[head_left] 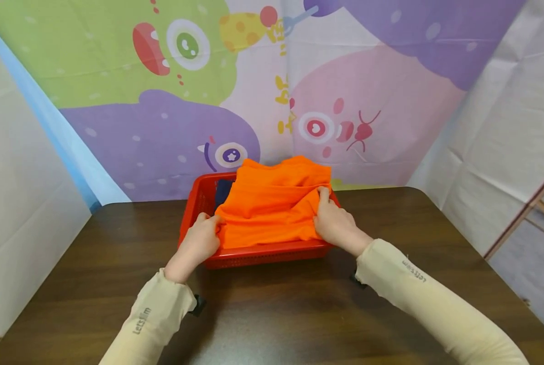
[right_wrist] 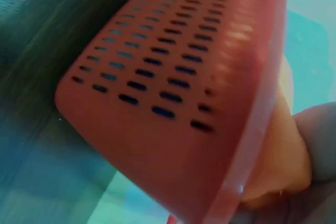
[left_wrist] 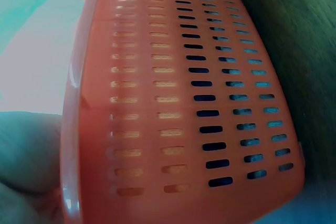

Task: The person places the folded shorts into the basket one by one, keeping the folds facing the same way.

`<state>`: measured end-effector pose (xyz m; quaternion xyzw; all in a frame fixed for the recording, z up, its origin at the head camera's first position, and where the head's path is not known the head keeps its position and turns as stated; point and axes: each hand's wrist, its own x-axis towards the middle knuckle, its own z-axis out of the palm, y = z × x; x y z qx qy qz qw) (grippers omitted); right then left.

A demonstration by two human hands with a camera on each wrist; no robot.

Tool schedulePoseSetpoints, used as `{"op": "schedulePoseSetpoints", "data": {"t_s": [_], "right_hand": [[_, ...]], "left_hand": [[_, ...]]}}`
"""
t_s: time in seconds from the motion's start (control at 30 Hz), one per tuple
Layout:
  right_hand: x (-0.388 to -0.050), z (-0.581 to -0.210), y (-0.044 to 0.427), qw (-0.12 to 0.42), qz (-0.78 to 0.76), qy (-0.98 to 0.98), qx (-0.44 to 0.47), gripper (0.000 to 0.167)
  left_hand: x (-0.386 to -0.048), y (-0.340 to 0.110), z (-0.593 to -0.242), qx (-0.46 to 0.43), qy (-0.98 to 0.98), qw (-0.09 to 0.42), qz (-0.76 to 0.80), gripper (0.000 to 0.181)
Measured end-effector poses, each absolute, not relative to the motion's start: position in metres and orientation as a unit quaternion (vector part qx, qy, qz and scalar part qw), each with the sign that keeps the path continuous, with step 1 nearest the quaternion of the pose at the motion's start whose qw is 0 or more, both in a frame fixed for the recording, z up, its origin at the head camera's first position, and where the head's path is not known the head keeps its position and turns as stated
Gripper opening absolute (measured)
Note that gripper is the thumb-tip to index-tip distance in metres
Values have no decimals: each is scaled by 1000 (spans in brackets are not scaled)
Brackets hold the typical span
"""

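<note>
A bright orange garment point(head_left: 272, 208), loosely folded and creased, lies across the red plastic basket point(head_left: 267, 255) in the head view. My left hand point(head_left: 201, 239) pinches its front left corner at the basket's rim. Higher up on the opposite side, my right hand point(head_left: 337, 223) grips the garment's right edge, thumb on top. Dark navy cloth point(head_left: 223, 191) shows inside the basket at the back left, partly covered by the orange one. Both wrist views show the basket's slotted wall point(left_wrist: 94, 129) from outside; the right one also shows orange fabric point(right_wrist: 281, 156) over the rim.
The basket stands near the back of a dark brown wooden table point(head_left: 272, 309). A cartoon-printed curtain point(head_left: 262, 76) hangs directly behind it. White sheets point(head_left: 486, 126) flank both sides, and a thin wooden frame point(head_left: 527, 210) stands at the far right.
</note>
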<state>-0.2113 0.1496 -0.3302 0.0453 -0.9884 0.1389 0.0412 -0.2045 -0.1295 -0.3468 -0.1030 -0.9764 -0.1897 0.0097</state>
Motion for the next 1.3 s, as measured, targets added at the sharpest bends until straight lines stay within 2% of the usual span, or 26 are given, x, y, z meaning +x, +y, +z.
{"op": "schedulePoseSetpoints", "data": {"t_s": [0.1,0.17,0.27,0.37,0.43,0.5,0.63,0.73,0.83,0.97,1.03,1.13,1.3], "right_hand": [[-209,-336,149,133,90,-984,82,66],[-209,-339,150,206,55,-969,126,58],[-211,-343,153,274,21,-941,197,39],[-212,-344,155,290,-8,-923,251,23],[-212,-344,155,274,-17,-926,259,18],[-212,-344,156,237,-27,-939,248,19],[-212,-339,157,125,-44,-969,210,34],[-216,-335,157,35,-53,-978,200,47],[-219,-330,156,-47,-45,-978,197,56],[-223,-327,157,-124,-12,-976,181,65],[-225,-328,158,-137,3,-975,174,66],[-227,-331,160,-123,26,-978,169,66],[-229,-333,163,-67,47,-982,168,59]], "left_hand": [[-205,-128,-345,-110,-979,-14,-169,36],[-205,-127,-343,-119,-980,-14,-157,29],[-205,-124,-342,-135,-981,22,-135,16],[-205,-119,-342,-159,-976,79,-123,9],[-206,-117,-343,-177,-971,98,-126,10],[-208,-115,-343,-189,-970,90,-124,13],[-211,-115,-345,-186,-976,32,-112,5],[-215,-118,-345,-174,-978,-11,-115,11],[-221,-121,-346,-168,-976,-51,-129,8],[-227,-122,-346,-165,-971,-98,-140,16],[-228,-123,-345,-164,-970,-111,-143,18],[-229,-122,-344,-157,-970,-112,-149,18],[-235,-119,-339,-127,-975,-60,-173,20]]}}
